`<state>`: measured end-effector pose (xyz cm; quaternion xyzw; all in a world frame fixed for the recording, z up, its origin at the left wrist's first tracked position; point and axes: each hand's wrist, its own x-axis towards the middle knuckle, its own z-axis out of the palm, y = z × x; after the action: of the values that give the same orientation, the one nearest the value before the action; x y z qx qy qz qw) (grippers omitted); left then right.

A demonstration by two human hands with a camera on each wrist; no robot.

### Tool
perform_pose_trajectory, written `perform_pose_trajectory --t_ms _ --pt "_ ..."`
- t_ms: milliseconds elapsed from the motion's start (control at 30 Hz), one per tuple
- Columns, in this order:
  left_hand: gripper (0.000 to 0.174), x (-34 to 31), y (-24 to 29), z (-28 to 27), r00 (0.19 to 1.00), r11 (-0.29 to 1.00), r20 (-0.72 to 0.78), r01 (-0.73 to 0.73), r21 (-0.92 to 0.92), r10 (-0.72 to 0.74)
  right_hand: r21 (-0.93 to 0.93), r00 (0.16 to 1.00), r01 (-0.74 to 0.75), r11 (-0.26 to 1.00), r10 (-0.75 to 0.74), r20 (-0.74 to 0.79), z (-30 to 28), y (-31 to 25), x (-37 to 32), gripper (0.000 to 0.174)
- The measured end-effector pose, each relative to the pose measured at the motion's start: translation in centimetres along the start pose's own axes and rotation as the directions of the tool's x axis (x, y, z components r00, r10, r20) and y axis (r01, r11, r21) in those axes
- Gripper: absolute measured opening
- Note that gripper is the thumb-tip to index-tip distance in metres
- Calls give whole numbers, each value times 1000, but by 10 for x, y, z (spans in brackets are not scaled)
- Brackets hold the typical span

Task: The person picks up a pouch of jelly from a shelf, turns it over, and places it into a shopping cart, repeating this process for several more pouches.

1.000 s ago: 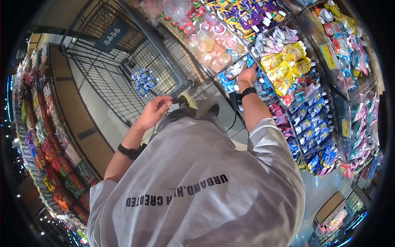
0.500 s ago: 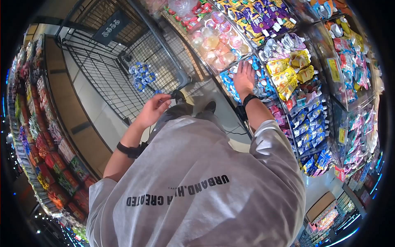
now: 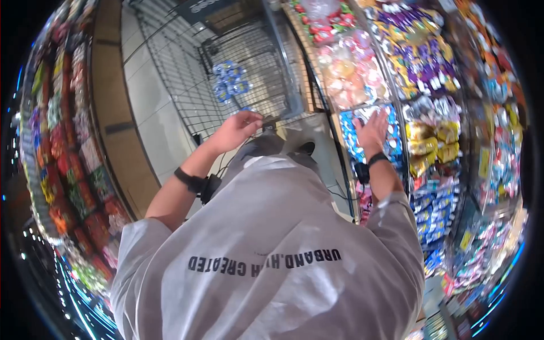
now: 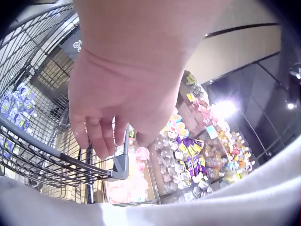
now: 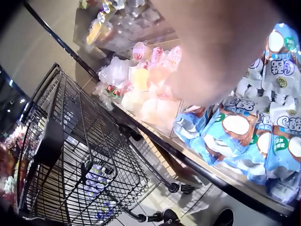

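Note:
In the head view the right hand (image 3: 372, 134) lies spread over a bin of blue pouches (image 3: 396, 148), fingers straight. The right wrist view shows these blue and white pouches (image 5: 239, 126) close beside that hand (image 5: 207, 70), whose fingertips are hard to make out. My left hand (image 3: 237, 131) hovers near the corner of the shopping cart (image 3: 292, 105), fingers loosely bent. Seen from the left wrist, the left hand (image 4: 124, 103) hangs with relaxed fingers above the cart's rim (image 4: 70, 160) and holds nothing. Several blue packs (image 3: 230, 81) lie in the cart.
Beyond the blue pouches is a bin of round pink and yellow cups (image 3: 351, 71). Yellow pouches (image 3: 433, 141) and dark blue pouches (image 3: 433, 209) fill neighbouring bins on the right. A shelf of packaged goods (image 3: 62, 147) lines the left side, with floor tiles (image 3: 156, 122) between.
The right hand, first reaching down into the blue pouches, now lies spread over them. The view has turned, so cart and bins appear shifted right. The left hand keeps its loose pose.

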<state>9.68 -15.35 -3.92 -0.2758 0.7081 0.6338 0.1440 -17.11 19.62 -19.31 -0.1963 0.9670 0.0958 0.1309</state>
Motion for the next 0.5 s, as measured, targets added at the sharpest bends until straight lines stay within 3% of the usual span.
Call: perform_pose_trajectory --t_ms 33,67,167,200,267,333,400,500 --pt "29 4 -9 -7 999 986 -13 -32 -161 31 -11 994 59 998 -60 -89 1 0 -1 83" --pt "29 7 -13 -14 999 985 -37 -29 -171 23 -25 978 112 993 -115 -173 1 1 -4 77" --pt "24 16 -21 -42 937 895 -212 173 -411 -279 -105 946 230 968 -247 -210 -5 -1 -9 61" --pt "24 21 -26 -52 933 891 -220 172 -421 -284 -119 938 246 962 -267 -222 -7 -2 -10 59" --pt "25 30 -38 -72 882 814 -285 167 -557 -376 -104 940 250 963 -267 -212 -2 -3 -9 57" --pt "19 41 -49 -92 846 743 -289 172 -646 -448 -44 993 117 992 -118 -28 15 -1 -5 55" --pt "17 57 -65 -110 806 678 -290 178 -713 -516 -31 988 120 992 -122 -98 6 -11 -5 51" --pt "17 85 -90 -129 805 658 -258 204 -725 -534 308 935 235 922 -128 -332 -15 -49 -3 42"
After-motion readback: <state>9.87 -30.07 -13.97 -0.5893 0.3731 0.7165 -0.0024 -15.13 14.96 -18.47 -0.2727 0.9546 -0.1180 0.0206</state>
